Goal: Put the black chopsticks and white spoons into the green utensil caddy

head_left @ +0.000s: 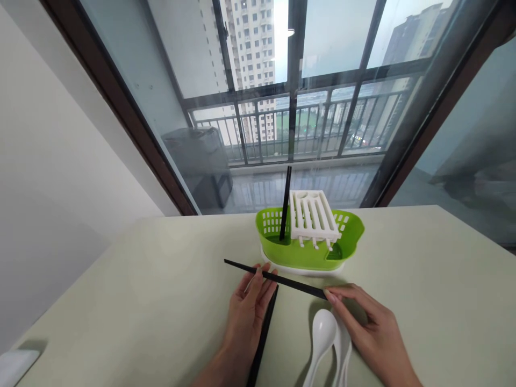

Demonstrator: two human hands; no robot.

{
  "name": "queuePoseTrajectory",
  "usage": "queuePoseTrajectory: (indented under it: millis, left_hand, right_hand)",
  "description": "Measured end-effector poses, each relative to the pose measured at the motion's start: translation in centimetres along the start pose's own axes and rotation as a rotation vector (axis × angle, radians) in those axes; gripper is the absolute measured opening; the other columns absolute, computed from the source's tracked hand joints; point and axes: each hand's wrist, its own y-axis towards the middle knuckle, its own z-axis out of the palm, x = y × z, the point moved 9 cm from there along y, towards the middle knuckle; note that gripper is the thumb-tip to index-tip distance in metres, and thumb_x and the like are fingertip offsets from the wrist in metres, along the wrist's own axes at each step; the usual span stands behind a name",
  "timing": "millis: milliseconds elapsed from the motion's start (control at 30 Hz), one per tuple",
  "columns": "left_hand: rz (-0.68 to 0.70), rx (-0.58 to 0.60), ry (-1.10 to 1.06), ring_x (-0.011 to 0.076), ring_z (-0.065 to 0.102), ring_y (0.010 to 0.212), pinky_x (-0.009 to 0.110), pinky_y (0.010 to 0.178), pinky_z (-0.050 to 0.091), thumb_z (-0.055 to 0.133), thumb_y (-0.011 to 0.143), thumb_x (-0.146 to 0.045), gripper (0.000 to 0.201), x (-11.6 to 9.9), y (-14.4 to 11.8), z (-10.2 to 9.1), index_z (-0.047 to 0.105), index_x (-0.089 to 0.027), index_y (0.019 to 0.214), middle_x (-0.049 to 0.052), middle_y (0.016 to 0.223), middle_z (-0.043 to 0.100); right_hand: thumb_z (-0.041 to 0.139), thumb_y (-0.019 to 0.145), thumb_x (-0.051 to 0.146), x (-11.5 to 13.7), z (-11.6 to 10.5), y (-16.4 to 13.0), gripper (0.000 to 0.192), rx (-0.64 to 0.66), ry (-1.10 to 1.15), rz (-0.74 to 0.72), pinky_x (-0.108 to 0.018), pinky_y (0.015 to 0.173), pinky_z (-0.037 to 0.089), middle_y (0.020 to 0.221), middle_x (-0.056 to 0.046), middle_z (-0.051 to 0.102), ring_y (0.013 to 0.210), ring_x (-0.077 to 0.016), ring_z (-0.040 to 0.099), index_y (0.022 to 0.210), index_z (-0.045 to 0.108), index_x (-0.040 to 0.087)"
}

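A pair of black chopsticks (296, 283) is held slantwise above the table. My left hand (252, 301) pinches it near the thin end, and my right hand (363, 322) grips the thick end between thumb and fingers. Below my left hand, more black chopsticks (264, 338) lie on the table, partly hidden by that hand. White spoons (323, 329) rest beside my right hand, partly overlapping. Just beyond both hands stands a green basket (298, 255) with a white slotted rack (314, 215) across its top. Black chopsticks (286, 204) stand upright in the basket's left part.
The basket sits on a white tray (306, 271) near the far edge of the pale table (161, 290). Behind it is a glass door with a balcony railing (310, 118). A white object (18, 365) lies at the near left; a wall (60, 161) rises on the left.
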Motion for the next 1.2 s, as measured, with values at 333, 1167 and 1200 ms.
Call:
queuePoseTrajectory:
  millis: [333, 1167, 1200]
  left_hand:
    - [-0.001, -0.008, -0.037, 0.0231, 0.076, 0.101, 0.031, 0.092, 0.064, 0.068, 0.091, -0.004, 0.012, -0.1, 0.1, 0.2, 0.069, -0.01, 0.101, 0.015, 0.115, 0.077]
    - [1.076, 0.434, 1.001, 0.0226, 0.075, 0.095, 0.032, 0.094, 0.056, 0.077, 0.082, -0.037, 0.023, -19.3, -2.7, 18.0, 0.077, -0.019, 0.096, 0.006, 0.094, 0.079]
    - [1.085, 0.448, 1.095, 0.0228, 0.075, 0.094, 0.032, 0.094, 0.055, 0.076, 0.083, -0.036, 0.02, -18.4, -1.8, 18.5, 0.078, -0.02, 0.095, 0.005, 0.094, 0.08]
  right_hand:
    - [0.066, 0.09, 0.051, -1.0, 0.0, 0.2, 0.029, -0.001, 0.043, 0.095, -0.033, 0.085, 0.055, 0.098, -0.007, 0.076, 0.093, -0.0258, 0.07, 0.093, 0.075, 0.024]
    - [0.056, 0.095, 0.057, -2.1, 0.7, 1.0, 0.036, -0.02, 0.182, 0.204, -0.024, 0.072, 0.049, 0.08, -0.002, 0.067, 0.079, -0.0188, 0.062, 0.096, 0.065, 0.022]
    - [0.055, 0.095, 0.057, -2.0, 0.8, 1.0, 0.036, -0.016, 0.186, 0.205, -0.024, 0.072, 0.049, 0.079, -0.001, 0.066, 0.078, -0.0185, 0.062, 0.095, 0.065, 0.022]
